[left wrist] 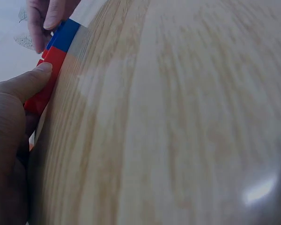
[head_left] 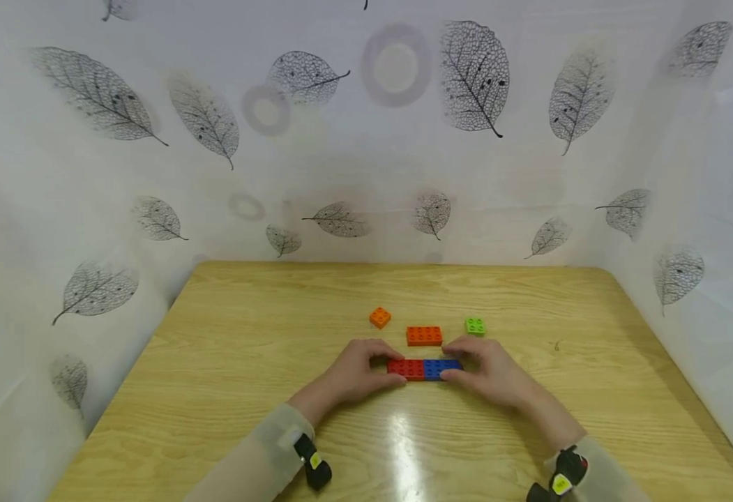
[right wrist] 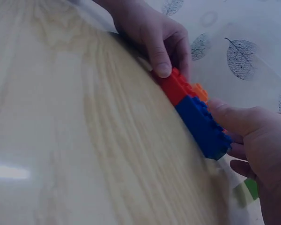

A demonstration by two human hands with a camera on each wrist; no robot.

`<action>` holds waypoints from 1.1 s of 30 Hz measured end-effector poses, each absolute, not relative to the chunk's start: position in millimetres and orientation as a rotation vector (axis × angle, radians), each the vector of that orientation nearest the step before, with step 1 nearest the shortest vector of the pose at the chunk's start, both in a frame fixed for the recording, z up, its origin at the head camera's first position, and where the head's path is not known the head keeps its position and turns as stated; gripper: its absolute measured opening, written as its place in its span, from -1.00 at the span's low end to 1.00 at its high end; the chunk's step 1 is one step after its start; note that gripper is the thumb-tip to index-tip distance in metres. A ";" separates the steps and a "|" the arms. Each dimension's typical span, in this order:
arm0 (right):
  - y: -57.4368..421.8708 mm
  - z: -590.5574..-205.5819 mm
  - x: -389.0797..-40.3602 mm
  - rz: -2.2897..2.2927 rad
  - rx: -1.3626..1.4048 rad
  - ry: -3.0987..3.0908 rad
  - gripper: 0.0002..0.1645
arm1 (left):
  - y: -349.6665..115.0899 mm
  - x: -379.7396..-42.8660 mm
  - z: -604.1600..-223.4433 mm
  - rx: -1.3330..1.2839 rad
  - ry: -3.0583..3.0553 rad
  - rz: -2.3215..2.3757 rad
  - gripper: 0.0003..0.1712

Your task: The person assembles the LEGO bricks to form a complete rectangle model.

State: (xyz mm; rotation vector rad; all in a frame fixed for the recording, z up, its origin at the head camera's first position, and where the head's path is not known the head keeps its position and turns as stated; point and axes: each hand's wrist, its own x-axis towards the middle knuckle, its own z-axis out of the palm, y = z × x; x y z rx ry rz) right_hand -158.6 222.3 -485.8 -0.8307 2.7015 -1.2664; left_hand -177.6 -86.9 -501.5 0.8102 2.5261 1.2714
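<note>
Worktop (head_left: 247,335), yellowish wood-grain, bears red rectangular studded plastic brick (head_left: 406,369), end to end with matching blue brick (head_left: 432,370). Left grip (head_left: 360,369) pinches red brick; right grip (head_left: 494,369) curls round blue brick, contact unclear. Uneven squeeze could skew seam; overreach could nudge rectangular orange-red studded brick (head_left: 425,337) behind.

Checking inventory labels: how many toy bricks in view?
5: red brick and blue brick end to end between left hand and right hand; beyond them, left to right, small orange brick, longer orange-red brick, small green brick. The hands could hide others.
</note>
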 end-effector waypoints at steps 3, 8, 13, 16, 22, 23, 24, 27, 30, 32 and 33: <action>223.7 -481.5 -163.1 -1.272 -0.822 2.726 -0.49 | -86.9 -177.3 -502.4 0.800 2.528 1.270 -0.61; 220.7 -476.2 -173.8 -1.293 -0.889 2.766 -0.51 | -87.8 -176.8 -502.8 0.771 2.525 1.270 -0.61; 215.2 -472.9 -183.3 -1.310 -0.868 2.779 -0.44 | -87.7 -177.7 -504.4 0.759 2.530 1.280 -0.61; 211.5 -472.1 -187.2 -1.300 -0.817 2.766 -0.38 | -87.6 -177.7 -504.3 0.759 2.537 1.282 -0.61; 202.5 -473.1 -193.0 -1.253 -0.773 2.741 -0.35 | -87.9 -177.0 -502.3 0.755 2.540 1.283 -0.61; 201.2 -473.5 -193.9 -1.246 -0.769 2.737 -0.35 | -88.0 -177.2 -502.4 0.758 2.540 1.284 -0.61; 200.1 -473.9 -194.9 -1.238 -0.765 2.734 -0.36 | -88.1 -177.2 -502.5 0.757 2.541 1.285 -0.61; 197.1 -475.4 -198.1 -1.219 -0.752 2.720 -0.37 | -88.4 -177.6 -503.1 0.763 2.544 1.287 -0.61; 194.5 -476.9 -201.4 -1.205 -0.752 2.697 -0.38 | -88.6 -178.0 -503.6 0.779 2.547 1.293 -0.62; 193.3 -477.8 -203.2 -1.198 -0.748 2.684 -0.39 | -88.6 -178.1 -503.7 0.790 2.546 1.297 -0.61; 192.9 -478.3 -203.9 -1.199 -0.746 2.679 -0.39 | -88.5 -178.2 -503.7 0.793 2.544 1.300 -0.61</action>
